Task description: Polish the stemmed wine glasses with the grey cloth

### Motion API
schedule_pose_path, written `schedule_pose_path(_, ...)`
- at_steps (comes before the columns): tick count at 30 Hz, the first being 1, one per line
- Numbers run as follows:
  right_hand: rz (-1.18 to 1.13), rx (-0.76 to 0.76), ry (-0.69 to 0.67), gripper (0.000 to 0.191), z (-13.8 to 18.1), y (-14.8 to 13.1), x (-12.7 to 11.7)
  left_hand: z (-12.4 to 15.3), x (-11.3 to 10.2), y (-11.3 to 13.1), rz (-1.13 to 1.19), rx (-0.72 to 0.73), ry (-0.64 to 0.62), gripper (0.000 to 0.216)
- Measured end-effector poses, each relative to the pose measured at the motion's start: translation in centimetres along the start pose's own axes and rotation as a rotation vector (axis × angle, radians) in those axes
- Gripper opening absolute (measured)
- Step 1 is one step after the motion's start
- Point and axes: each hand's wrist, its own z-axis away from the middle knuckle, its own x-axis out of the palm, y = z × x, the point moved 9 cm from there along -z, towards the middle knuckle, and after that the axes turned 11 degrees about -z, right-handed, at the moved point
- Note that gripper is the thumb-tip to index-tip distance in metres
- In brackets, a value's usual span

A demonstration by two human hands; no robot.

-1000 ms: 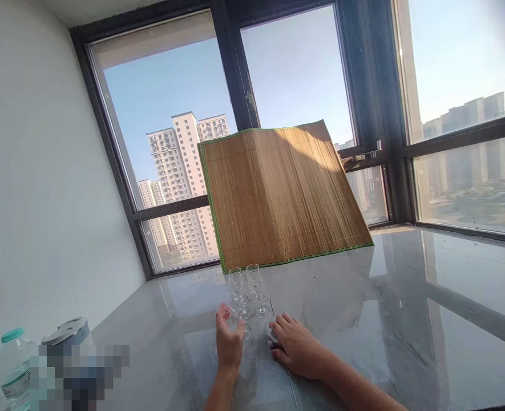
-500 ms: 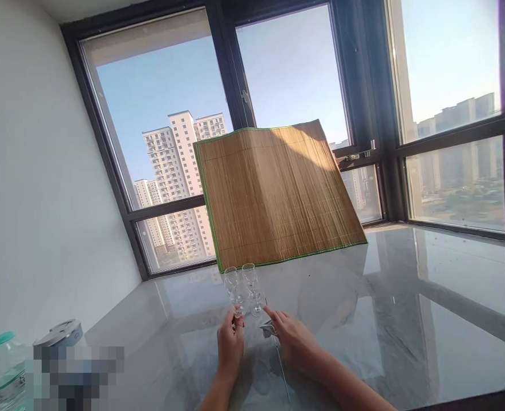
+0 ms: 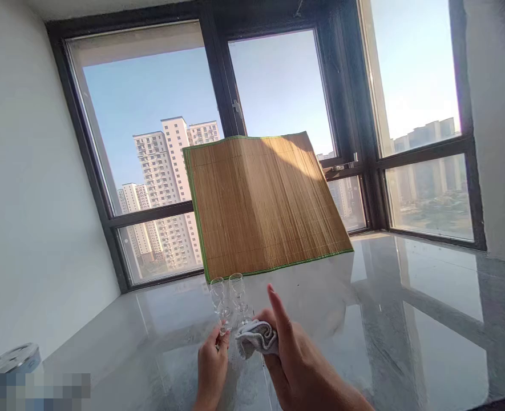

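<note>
Small clear stemmed glasses stand close together on the glossy grey counter, a left glass point(image 3: 217, 290) and a right glass point(image 3: 237, 288). Their outlines overlap, so I cannot tell whether more stand among them. My left hand point(image 3: 211, 361) is closed, its fingertips pinching low on the left-hand glassware, near a foot. My right hand point(image 3: 295, 357) grips a crumpled grey cloth point(image 3: 256, 339), thumb pointing up. The cloth is just in front of the right glass's foot, partly covering it; whether they touch I cannot tell.
Behind the glasses a bamboo mat point(image 3: 265, 205) with green edging leans upright against the window point(image 3: 145, 171). A lidded can point(image 3: 16, 358) sits at the lower left, partly blurred out. The glossy counter point(image 3: 342, 302) reflects the windows.
My right hand has lifted its thumb, and the cloth now shows more fully, nearer the glasses. My left hand keeps its pinch. The view has shifted, and a green-capped bottle has left it.
</note>
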Motion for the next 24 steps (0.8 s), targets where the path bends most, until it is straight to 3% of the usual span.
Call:
schedule_pose_path(2, 0.014, 0.002, 0.020, 0.079, -0.9, 0.9, -0.1, 0.0, 0.7, 0.0, -0.048, 0.010, -0.068, 0.055)
schedule_pose_path(4, 0.024, 0.064, 0.038, 0.077, -1.5, 3.8, 0.1, 0.0, 0.9, -0.2, -0.079, 0.018, -0.065, 0.059)
schedule_pose_path(7, 0.004, 0.180, 0.030, 0.066, -1.3, 10.7, 1.1, 0.1, 1.2, 0.1, -0.123, 0.054, -0.069, 0.060)
schedule_pose_path(11, -0.005, 0.321, 0.106, 0.052, 1.3, 20.3, 1.8, 0.9, 1.1, 1.2, -0.263, 0.125, -0.080, 0.050)
schedule_pose_path(13, -0.057, 0.367, 0.183, 0.054, 2.6, 23.1, 1.5, 1.4, 1.2, 2.3, -0.347, 0.185, -0.074, 0.042)
schedule_pose_path(19, -0.134, 0.429, 0.266, 0.053, 3.4, 23.9, 0.2, 1.7, 4.6, 6.2, -0.519, 0.302, -0.128, 0.033)
schedule_pose_path(24, -0.054, 0.398, 0.305, 0.049, 3.2, 22.3, -0.9, 0.9, 6.5, 7.1, -0.585, 0.187, -0.094, 0.034)
